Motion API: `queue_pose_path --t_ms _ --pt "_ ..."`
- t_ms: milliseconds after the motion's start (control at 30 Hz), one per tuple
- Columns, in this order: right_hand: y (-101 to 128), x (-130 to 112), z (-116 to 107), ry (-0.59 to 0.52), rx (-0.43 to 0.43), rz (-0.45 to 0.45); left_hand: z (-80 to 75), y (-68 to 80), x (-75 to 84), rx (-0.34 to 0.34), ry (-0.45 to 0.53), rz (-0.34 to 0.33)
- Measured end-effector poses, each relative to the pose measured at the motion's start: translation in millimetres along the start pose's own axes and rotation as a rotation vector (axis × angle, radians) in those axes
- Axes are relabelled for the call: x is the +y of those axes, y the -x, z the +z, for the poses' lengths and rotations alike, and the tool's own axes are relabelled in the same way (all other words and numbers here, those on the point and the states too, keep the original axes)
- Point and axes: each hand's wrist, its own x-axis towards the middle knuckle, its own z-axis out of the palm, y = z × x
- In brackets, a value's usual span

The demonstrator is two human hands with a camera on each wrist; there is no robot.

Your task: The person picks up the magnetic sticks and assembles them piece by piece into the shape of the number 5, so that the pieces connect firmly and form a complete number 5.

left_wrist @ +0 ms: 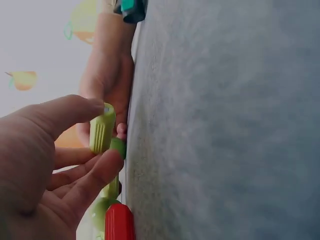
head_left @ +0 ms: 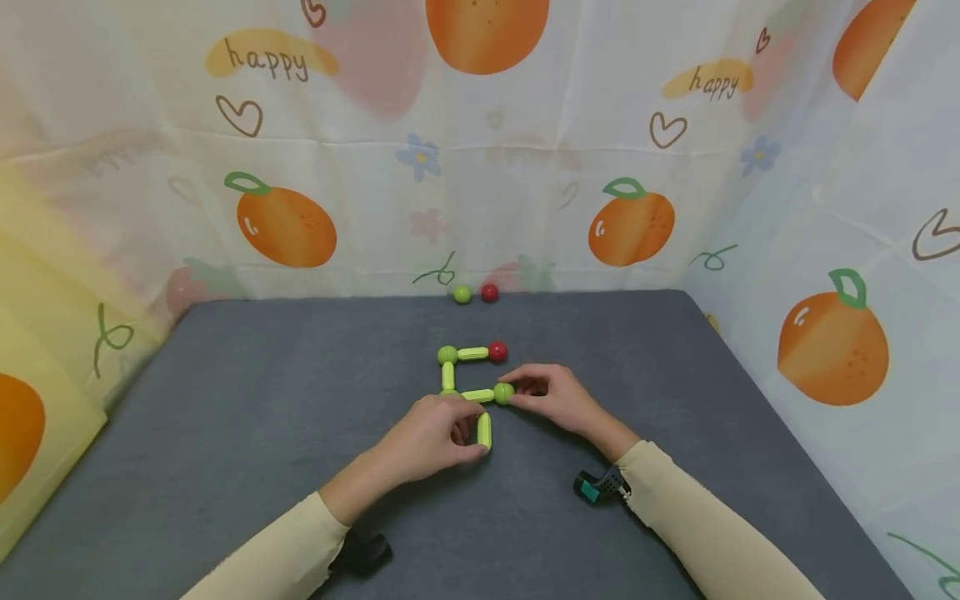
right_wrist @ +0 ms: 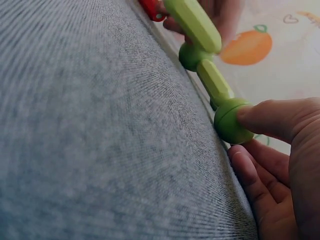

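Observation:
My left hand (head_left: pixel 431 437) pinches a short yellow-green rod (head_left: pixel 484 431) between thumb and fingers, just in front of a joined ball-and-rod figure. At the figure's right end, my right hand (head_left: pixel 551 396) holds a green ball (head_left: pixel 503 393) between thumb and fingertips. A rod (head_left: pixel 477 396) runs left from that ball to another green ball, partly covered by my left hand. From there a rod (head_left: pixel 448 375) leads back to a green ball (head_left: pixel 447 356), then a rod (head_left: pixel 473 353) to a red ball (head_left: pixel 497 352). A red rod (left_wrist: pixel 120 222) shows low in the left wrist view.
A loose green ball (head_left: pixel 462 294) and a loose red ball (head_left: pixel 490 292) lie side by side at the back edge of the dark grey table (head_left: pixel 300 375). A printed cloth (head_left: pixel 517 217) hangs behind the table.

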Motion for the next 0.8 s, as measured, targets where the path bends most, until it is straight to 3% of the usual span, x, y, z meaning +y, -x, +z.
queue_pose_path --t_ms 367,800 --pt "0 3 -2 0.023 -0.006 -0.017 16.2 -29.1 7.9 0.042 -0.052 -0.008" --pt "-1 1 0 -0.013 -0.006 -0.008 18.7 -34.7 13.0 0.045 -0.088 -0.071"
